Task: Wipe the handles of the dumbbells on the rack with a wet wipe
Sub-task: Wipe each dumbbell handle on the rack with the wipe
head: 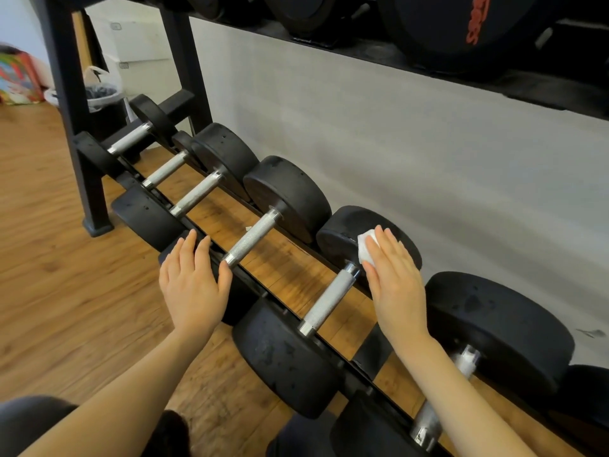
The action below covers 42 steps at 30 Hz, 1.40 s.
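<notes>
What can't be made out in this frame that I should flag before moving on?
1. Wet wipe, head view: mostly covered by the right hand; its size and folding stay unknown.
2. Nearest dumbbell handle: crossed by the right forearm.
3. Near head of the second dumbbell: hidden under the left hand.
4. Upper shelf weights: cut by the top edge; red lettering unreadable.

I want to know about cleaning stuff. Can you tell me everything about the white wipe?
The wet wipe is a small, white, crumpled piece of soft cloth or paper. Most of it is hidden under the flat fingers of the right hand, so only one edge peeks out on the left. It is pressed against the black round end of a dumbbell on the rack, just above that dumbbell's silver handle.
</notes>
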### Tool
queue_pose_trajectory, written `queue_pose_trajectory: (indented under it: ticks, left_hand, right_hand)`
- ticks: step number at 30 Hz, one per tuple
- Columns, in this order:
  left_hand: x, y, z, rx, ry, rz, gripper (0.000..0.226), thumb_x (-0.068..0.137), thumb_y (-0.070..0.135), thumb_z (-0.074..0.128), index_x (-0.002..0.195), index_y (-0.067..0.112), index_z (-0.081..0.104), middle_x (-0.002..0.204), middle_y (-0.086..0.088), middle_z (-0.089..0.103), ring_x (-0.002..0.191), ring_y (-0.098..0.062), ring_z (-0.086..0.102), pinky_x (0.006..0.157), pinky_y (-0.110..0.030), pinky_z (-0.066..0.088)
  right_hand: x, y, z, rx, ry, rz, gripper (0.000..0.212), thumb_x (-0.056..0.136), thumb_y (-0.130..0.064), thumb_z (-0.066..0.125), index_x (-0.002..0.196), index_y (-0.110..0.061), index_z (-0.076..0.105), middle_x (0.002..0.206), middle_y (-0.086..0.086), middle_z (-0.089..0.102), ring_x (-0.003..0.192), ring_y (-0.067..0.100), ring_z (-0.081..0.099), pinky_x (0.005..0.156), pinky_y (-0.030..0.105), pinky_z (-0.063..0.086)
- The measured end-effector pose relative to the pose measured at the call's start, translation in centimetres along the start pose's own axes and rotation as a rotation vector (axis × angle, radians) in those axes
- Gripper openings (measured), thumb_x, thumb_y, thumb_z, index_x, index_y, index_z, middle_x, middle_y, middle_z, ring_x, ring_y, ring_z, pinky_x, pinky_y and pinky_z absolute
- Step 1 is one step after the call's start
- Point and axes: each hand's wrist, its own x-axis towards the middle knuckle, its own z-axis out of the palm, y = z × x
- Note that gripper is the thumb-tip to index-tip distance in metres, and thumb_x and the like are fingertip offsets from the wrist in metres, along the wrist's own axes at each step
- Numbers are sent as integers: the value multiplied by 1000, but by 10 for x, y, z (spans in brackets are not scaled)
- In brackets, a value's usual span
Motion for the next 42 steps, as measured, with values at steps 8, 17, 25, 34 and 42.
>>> queue_pose_trajectory:
  ticks: [8, 17, 25, 34, 42]
  left_hand:
    - [2, 1, 0, 35, 0, 10, 56, 95, 40, 40, 139, 7, 51, 152, -14, 42, 143, -33, 33, 116, -49, 23]
    - [1, -5, -3, 73, -31, 67, 62, 97, 48, 29, 141, 8, 49, 152, -15, 41, 142, -34, 35, 114, -49, 26]
    - [1, -6, -8, 100, -84, 72, 67, 97, 52, 23, 147, 10, 42, 157, -13, 35, 146, -32, 28, 117, -47, 21]
    - [0, -7, -9, 105, -118, 71, 63, 99, 49, 29, 149, 12, 39, 159, -11, 31, 147, -30, 25, 119, -46, 18]
    - [0, -8, -8, 101, -124, 73, 63, 99, 49, 29, 149, 11, 39, 159, -12, 31, 147, -30, 25, 118, -46, 19]
  right_hand:
    - [-37, -73, 0, 629, -428, -250, 46, 101, -31, 44, 143, -15, 44, 151, -3, 39, 142, 7, 30, 115, 24, 27]
    - [-28, -87, 21, 361, -660, -591, 48, 102, -40, 35, 145, -21, 42, 154, -5, 34, 147, 8, 12, 119, 29, 8]
    - [-27, -77, 10, 287, -633, -757, 62, 97, -50, 45, 147, -15, 38, 155, 1, 34, 148, 16, 16, 120, 32, 13]
    - [-44, -34, -8, 173, -554, -1032, 57, 99, -39, 50, 147, -9, 40, 157, 7, 29, 148, 21, 18, 118, 40, 24]
    - [-37, -75, 7, 123, -546, -921, 59, 100, -46, 38, 147, -10, 38, 156, 7, 31, 147, 20, 21, 119, 39, 20]
